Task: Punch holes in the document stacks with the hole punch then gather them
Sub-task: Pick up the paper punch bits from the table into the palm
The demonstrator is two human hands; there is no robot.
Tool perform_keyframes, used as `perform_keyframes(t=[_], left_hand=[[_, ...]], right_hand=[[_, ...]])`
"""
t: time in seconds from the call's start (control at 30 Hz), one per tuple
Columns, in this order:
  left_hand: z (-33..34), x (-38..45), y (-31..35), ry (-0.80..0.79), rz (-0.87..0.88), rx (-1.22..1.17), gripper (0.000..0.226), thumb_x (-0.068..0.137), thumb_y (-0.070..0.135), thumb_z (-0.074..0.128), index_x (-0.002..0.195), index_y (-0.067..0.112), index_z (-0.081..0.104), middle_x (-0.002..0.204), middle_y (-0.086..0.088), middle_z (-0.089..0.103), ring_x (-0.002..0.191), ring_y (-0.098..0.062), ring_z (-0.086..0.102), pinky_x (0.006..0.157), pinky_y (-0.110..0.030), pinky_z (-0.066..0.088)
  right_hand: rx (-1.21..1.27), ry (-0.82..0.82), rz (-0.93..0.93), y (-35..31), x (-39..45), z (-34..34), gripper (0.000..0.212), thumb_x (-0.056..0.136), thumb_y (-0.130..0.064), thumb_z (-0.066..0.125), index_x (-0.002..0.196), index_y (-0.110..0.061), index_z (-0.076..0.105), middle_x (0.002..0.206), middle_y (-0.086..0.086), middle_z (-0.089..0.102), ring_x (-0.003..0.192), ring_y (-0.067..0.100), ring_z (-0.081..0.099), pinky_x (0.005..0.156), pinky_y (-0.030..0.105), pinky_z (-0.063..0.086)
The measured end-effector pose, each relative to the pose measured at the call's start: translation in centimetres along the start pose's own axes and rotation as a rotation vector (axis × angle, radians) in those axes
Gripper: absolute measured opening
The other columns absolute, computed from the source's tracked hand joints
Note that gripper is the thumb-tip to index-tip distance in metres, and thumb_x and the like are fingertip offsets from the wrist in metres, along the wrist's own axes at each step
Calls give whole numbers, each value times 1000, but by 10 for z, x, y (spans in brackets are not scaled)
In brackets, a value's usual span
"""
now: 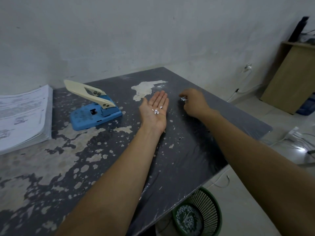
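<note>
While the left hand (156, 108) lies palm up on the table (196, 150), fingers straight and flat, carrying a few paper bits (156, 111) — no grip applied. Right hand (193, 101) just beside it, knuckles up, fingertips curled and pinching more bits (183, 99) close above the tabletop; whether touching it, not clear.

Paper stack (23, 116) at the far left table edge, well apart from both hands, lying flat with printed sheets uppermost. Hole punch (95, 109) between stack and hands — blue base down, cream lever raised.

Handling, as judged: stack thick, likely heavy and floppy, sheets prone to sliding out of line; best taken with both hands under the long edges, squared before lifting. Bits very light, easily scattered by a breath or tilt of the palm; palm best kept level. Punch rigid, best taken by the base.

Not determinable: stack cut off at the frame's left, punched edge not seen; print illegible; number of stacks unclear. Green basket (204, 217) below the table corner, partly hidden, white specks inside.
</note>
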State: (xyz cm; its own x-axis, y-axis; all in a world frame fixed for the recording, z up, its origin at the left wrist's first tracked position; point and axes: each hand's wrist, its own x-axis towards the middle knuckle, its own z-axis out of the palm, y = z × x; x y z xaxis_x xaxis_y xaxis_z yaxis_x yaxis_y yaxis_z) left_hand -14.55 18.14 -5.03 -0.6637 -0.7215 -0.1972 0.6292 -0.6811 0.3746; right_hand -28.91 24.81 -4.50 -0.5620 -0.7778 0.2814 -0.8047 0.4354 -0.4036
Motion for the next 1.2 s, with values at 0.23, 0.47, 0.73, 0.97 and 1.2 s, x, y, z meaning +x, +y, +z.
perform_keyframes(t=[0.23,0.47,0.73,0.97,1.2], left_hand=[[0,0,-2,-6,6,8,55,107,35,28,130,-10,50,129,-27,58,122,-36,56,109,-44,42],[0,-1,-2,-9,2,13,56,107,36,27,130,-10,50,129,-27,58,123,-36,56,109,-44,41],[3,-5,-4,-10,-26,11,56,107,35,26,127,-11,51,129,-27,58,123,-37,56,110,-45,41],[8,-9,-7,-22,-43,36,57,107,36,25,130,-11,50,132,-28,56,126,-36,53,112,-44,39],[5,-12,-8,-19,-26,76,57,107,37,24,118,-7,59,105,-19,66,103,-26,64,100,-37,48]], right_hand=[[-163,-78,-158,2,-12,-14,33,76,14,62,101,-3,76,104,16,73,95,32,66,91,40,53],[-173,-32,-196,1,-26,-21,26,77,13,67,92,-5,79,94,13,76,88,27,70,86,37,56],[224,93,3,5,-31,-43,11,76,3,78,83,-6,79,72,5,72,60,7,63,64,14,51],[440,38,-19,-22,-34,-59,9,76,-1,81,82,-6,78,70,10,73,61,18,70,65,33,60],[384,-116,-198,-73,-40,-57,15,74,7,77,82,-5,79,70,0,74,63,4,70,65,19,57]])
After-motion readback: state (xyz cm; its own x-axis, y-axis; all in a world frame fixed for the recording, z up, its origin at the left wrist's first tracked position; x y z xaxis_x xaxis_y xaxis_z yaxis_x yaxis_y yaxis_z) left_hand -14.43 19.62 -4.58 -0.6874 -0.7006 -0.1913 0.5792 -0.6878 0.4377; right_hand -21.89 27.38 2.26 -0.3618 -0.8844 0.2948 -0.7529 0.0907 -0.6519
